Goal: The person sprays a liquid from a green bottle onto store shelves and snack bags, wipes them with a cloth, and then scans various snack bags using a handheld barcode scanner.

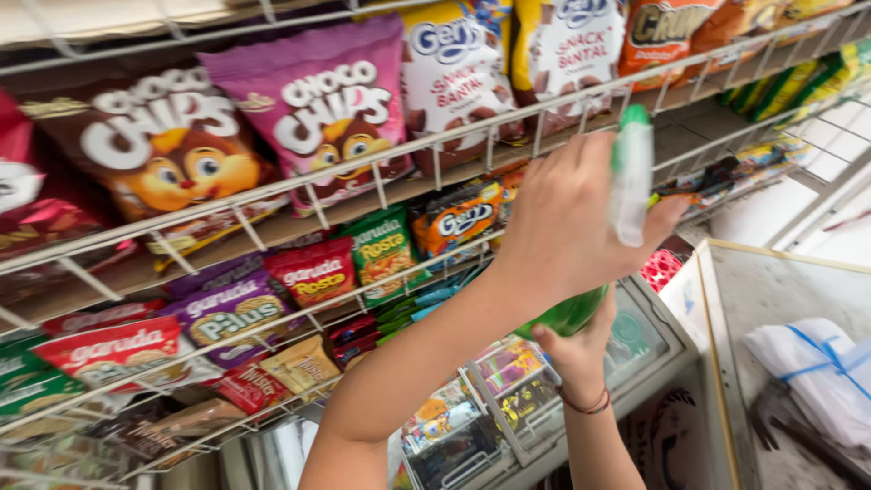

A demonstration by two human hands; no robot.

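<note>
I hold a green spray bottle (570,313) with a pale translucent spray head (631,186) and green tip, raised in front of wire snack shelves. My left hand (562,222) wraps around the neck and spray head, its back toward me. My right hand (579,349), a thin red cord bracelet on its wrist, grips the bottle's green body from below. Most of the bottle is hidden behind my left hand.
White wire shelves (363,172) hold a purple snack bag (322,104), a brown snack bag (154,145) and several smaller red, green and purple packets (313,272). Below is a glass-lidded chest (635,340). At right, a glass counter (771,281) carries folded white plastic bags (817,363).
</note>
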